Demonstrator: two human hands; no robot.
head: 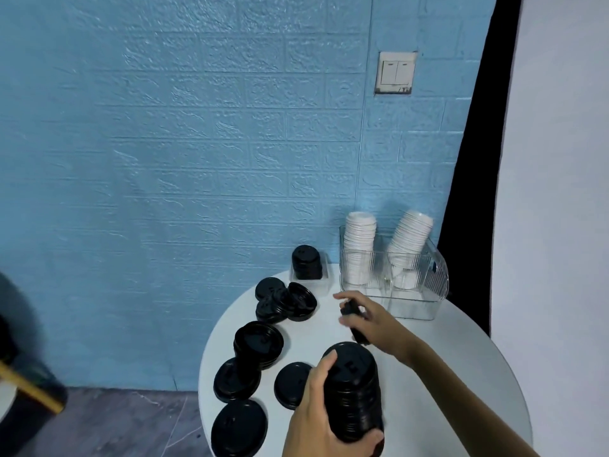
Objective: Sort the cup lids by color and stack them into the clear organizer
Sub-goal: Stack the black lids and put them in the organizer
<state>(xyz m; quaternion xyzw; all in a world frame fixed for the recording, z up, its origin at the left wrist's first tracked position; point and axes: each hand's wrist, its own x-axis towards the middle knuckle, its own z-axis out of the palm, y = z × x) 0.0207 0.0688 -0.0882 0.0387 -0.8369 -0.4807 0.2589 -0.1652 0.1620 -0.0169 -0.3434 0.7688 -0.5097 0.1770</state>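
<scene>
My left hand grips a tall stack of black lids near the front of the round white table. Just beyond that stack, my right hand is closed on a black lid, which shows partly between the fingers. The clear organizer stands at the table's back right with two stacks of white lids rising out of it, the right stack leaning. Loose black lids lie in small piles across the left half of the table. A short stack of black lids sits in a small clear tray at the back.
The blue brick-pattern wall runs close behind the table, with a light switch on it. A dark object with a wooden piece stands at the far left on the grey floor. A black and white backdrop is at the right.
</scene>
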